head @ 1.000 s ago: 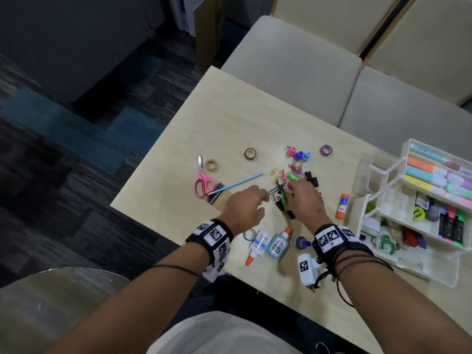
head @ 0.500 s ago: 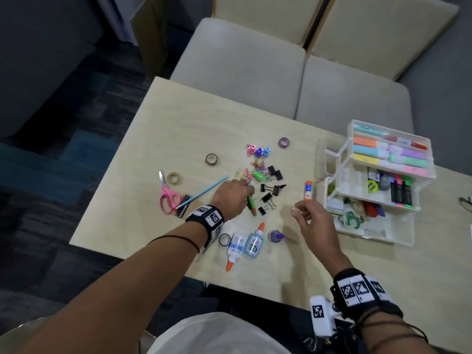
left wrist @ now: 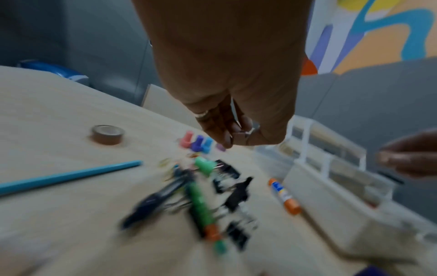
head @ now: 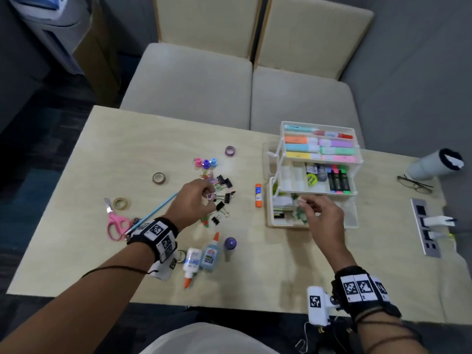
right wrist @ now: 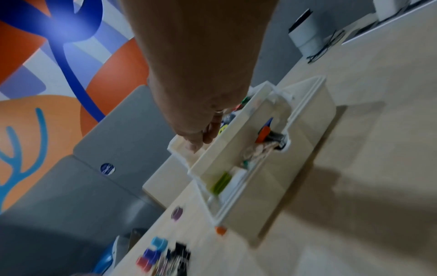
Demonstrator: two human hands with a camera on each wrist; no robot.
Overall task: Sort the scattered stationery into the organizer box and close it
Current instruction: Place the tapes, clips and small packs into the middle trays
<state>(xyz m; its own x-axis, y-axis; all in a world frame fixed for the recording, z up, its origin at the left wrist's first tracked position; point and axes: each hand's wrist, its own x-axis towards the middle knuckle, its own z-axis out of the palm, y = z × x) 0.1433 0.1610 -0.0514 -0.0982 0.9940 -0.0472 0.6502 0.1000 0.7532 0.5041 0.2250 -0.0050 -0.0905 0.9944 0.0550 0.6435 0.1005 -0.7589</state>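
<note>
The white tiered organizer box (head: 353, 216) stands open at the right, with highlighters and markers in its upper trays. My right hand (head: 302, 201) hovers over its bottom tray with fingers curled together (right wrist: 197, 140); what they hold is hidden. My left hand (head: 210, 198) is above the pile of black binder clips (head: 224, 183) and pinches a small pink clip (left wrist: 241, 134). Scattered on the table are pink scissors (head: 116, 223), a blue pencil (head: 153, 213), tape rolls (head: 158, 178), coloured pins (head: 205, 163), an orange glue stick (head: 258, 195) and two glue bottles (head: 201, 258).
A white tumbler (head: 434, 163) lies at the far right beside a pair of glasses (head: 415, 185). A socket strip (head: 425, 226) is set into the table's right edge. Beige seats (head: 191, 80) stand behind the table. A purple cap (head: 230, 243) sits near the glue bottles.
My right hand has left the clip pile and travelled right to the organizer's bottom tray. My left hand has stayed over the pile and lifted a small pink clip.
</note>
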